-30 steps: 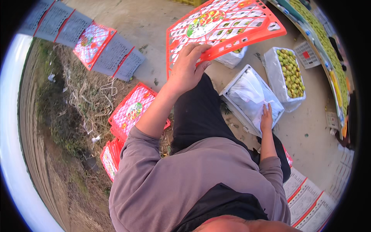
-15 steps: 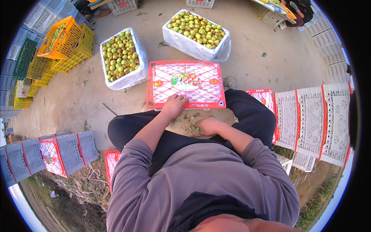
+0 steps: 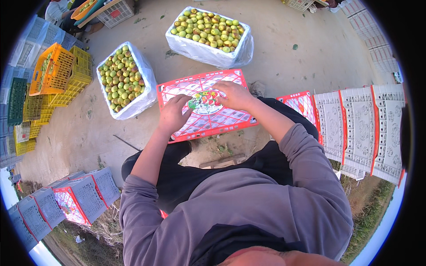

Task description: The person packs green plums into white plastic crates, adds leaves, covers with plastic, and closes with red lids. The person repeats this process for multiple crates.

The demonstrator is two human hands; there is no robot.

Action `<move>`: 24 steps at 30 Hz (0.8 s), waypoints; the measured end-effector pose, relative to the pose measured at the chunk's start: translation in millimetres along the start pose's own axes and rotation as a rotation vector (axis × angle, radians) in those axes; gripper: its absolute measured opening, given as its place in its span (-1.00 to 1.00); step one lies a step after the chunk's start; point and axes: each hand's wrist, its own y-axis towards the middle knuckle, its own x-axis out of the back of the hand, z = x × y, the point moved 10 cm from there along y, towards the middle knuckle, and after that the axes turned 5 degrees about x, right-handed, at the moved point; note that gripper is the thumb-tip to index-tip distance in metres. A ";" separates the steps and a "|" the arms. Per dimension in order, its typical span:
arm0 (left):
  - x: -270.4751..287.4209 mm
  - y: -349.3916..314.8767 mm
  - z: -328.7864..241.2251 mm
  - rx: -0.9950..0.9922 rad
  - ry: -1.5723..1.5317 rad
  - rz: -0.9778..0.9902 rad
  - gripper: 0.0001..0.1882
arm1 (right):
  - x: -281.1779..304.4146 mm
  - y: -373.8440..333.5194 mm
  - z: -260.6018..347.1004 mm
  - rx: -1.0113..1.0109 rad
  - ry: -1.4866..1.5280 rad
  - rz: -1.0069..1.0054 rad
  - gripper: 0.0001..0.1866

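A rectangular red plastic lattice lid (image 3: 208,122), white showing through its openings and a colourful oval fruit picture (image 3: 205,103) at its centre, lies between the person's knees. The bare left hand (image 3: 174,114) and bare right hand (image 3: 235,95) rest on it, fingers loosely spread, partly covering the lattice. Whatever supports it is hidden. Beyond, a seated person (image 3: 55,12) is cut off.
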 end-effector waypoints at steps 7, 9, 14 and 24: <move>-32.5 89.3 159.5 0.324 0.318 0.107 -0.40 | -42.1 52.1 -113.2 -0.260 -0.310 -0.107 -0.43; -75.5 86.0 192.4 0.543 0.184 0.306 -0.43 | -59.0 44.6 -147.3 -0.384 -0.241 0.006 -0.47; -93.2 92.9 192.4 0.498 0.129 0.145 -0.55 | -59.2 51.0 -178.3 -0.396 -0.175 0.036 -0.54; -108.9 102.1 237.1 0.472 -0.080 0.266 -0.59 | -51.2 39.3 -151.0 -0.394 -0.257 -0.272 -0.59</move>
